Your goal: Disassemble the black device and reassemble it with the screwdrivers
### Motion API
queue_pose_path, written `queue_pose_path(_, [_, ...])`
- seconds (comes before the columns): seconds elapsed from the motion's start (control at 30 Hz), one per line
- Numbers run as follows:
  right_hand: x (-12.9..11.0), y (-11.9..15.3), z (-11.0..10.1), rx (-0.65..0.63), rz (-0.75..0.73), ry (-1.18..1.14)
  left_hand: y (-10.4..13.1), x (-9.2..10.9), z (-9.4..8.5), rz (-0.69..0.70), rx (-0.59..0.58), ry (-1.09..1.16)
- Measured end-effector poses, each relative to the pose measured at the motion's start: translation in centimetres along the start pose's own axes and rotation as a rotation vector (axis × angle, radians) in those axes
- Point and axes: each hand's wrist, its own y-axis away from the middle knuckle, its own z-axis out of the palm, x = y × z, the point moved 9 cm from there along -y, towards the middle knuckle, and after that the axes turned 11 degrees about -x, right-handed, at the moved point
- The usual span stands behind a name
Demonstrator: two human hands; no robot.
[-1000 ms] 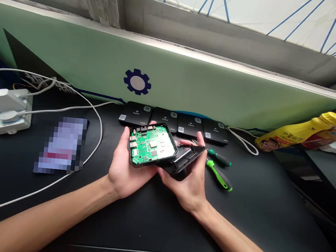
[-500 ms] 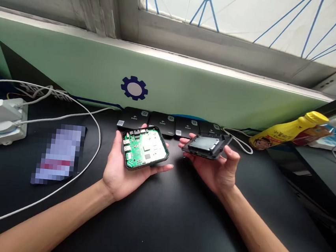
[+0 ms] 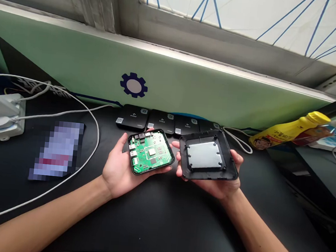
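Note:
My left hand [image 3: 121, 177] holds a square black case half with a green circuit board [image 3: 152, 152] in it, board side up, its ports along the left edge. The fingers lie beneath and along the far edge. To its right, my right hand [image 3: 224, 189] grips a black cover [image 3: 209, 155] by its side and underside, its inner face turned up. A grey metal plate [image 3: 204, 155] sits in the cover's middle. The two halves are apart, a narrow gap between them, both held above the black table [image 3: 146, 227].
Several closed black boxes [image 3: 132, 116] stand in a row against the green partition [image 3: 87, 66]. At the left are a white power strip [image 3: 4, 130], a looping white cable [image 3: 98, 135] and a pixelated object [image 3: 57, 151]. A yellow bottle [image 3: 289, 131] leans at the right.
My right hand has tilted the cover so its inner face shows fully, and it sits slightly lower. The circuit board half has shifted a little right and levelled, losing its glare.

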Motion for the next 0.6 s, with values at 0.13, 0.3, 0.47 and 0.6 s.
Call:
queue_pose_path(0.13, [-1.4,0.3,-0.3,0.098,-0.123,0.1,-0.1,0.1,0.1,0.001,-0.021,0.012])
queue_pose_path(0.3, [-2.3,0.7,-1.0,0.152,-0.262,0.042,-0.3,-0.6,0.5,-0.075,-0.122,0.078])
queue_pose_path(0.47, [-3.5,1.1,-1.2,0.197,-0.283,0.133,-0.4,-1.1,1.0,-0.09,-0.114,0.07])
queue_pose_path(0.6, [-5.0,1.8,-1.4,0.304,-0.352,0.378,-0.3,-1.5,1.2,-0.112,-0.126,0.04])
